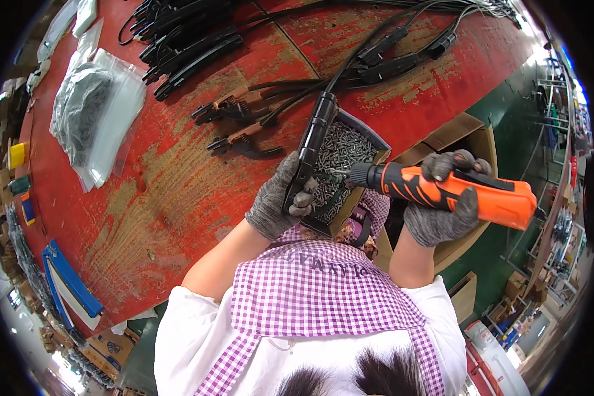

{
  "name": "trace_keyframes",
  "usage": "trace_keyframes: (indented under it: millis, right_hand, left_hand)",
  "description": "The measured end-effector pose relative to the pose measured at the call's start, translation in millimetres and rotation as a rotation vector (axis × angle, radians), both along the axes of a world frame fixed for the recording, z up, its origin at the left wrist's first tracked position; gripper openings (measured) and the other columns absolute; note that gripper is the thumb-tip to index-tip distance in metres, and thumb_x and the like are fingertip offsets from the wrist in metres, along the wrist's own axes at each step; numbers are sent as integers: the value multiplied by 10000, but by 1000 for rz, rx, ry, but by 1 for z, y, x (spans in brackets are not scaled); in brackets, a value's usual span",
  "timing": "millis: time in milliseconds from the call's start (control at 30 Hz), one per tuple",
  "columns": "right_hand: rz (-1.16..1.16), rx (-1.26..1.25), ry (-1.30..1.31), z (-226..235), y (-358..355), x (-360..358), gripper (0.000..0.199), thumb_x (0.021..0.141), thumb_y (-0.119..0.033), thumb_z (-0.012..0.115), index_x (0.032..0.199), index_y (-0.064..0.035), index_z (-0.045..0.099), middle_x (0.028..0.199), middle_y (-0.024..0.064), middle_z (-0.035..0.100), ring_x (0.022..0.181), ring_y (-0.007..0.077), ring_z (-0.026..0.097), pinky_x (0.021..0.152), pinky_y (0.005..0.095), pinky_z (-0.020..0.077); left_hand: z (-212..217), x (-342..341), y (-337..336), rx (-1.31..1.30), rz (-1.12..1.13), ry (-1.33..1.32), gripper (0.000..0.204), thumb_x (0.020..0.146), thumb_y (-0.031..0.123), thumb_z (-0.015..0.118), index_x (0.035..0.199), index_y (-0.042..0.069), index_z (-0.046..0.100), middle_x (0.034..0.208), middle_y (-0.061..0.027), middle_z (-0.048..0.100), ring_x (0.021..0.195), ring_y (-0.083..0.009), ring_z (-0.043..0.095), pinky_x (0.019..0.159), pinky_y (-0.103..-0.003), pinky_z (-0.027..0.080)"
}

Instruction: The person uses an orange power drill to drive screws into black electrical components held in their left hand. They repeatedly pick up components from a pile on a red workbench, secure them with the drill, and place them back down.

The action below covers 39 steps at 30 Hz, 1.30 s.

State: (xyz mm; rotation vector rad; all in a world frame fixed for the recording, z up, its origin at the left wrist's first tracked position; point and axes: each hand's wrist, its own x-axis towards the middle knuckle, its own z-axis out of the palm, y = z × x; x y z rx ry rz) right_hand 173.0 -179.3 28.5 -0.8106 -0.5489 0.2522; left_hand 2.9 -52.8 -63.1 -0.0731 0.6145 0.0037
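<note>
My left hand, in a grey glove, is closed round a long black plastic handle with a cable leaving its far end. In my gloved right hand is an orange and black electric screwdriver, gripped along its body and pointing left. Its bit reaches over a box of small screws, close to the handle's side; whether the bit touches the handle or a screw I cannot make out. The screw box lies just right of the handle, at the table's near edge, with many loose silver screws in it.
Two copper-coloured clamps on black cables lie beyond my left hand on the worn red table. More black handles are piled at the far left, near a clear bag of dark parts. An opened cardboard box stands below the table's right edge.
</note>
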Motion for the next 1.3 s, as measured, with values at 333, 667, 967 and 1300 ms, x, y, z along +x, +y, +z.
trace_keyframes:
  millis: [333, 667, 967, 1300]
  right_hand:
    - [145, 123, 119, 16, 23, -11, 352, 752, -191, 586, 1047, -64, 441, 970, 134, 555, 734, 210, 565, 634, 348, 455]
    - [116, 88, 178, 2, 25, -13, 358, 757, -182, 587, 1061, -81, 427, 977, 134, 550, 750, 221, 567, 694, 369, 444]
    - [183, 47, 171, 9, 31, -16, 376, 747, -168, 605, 1057, -102, 402, 943, 139, 551, 712, 212, 555, 669, 384, 449]
    - [477, -29, -195, 25, 65, -18, 389, 715, -163, 672, 1004, -61, 433, 783, 109, 556, 579, 173, 550, 516, 312, 457]
  left_hand:
    - [-5, -3, 2, -22, -4, -104, 343, 887, 424, 422, 972, 102, 501, 672, -47, 543, 445, -71, 478, 309, -138, 365]
    - [-4, -3, 1, 18, -15, -54, 310, 869, 411, 473, 999, 130, 472, 691, -54, 558, 433, -80, 460, 316, -160, 337]
    - [1, -2, 0, 70, -31, 18, 278, 867, 357, 505, 1071, 190, 417, 684, -46, 547, 421, -88, 440, 320, -170, 307]
    - [8, 1, -1, 195, -89, 74, 278, 884, 311, 482, 1109, 194, 370, 661, -31, 514, 413, -75, 416, 323, -171, 302]
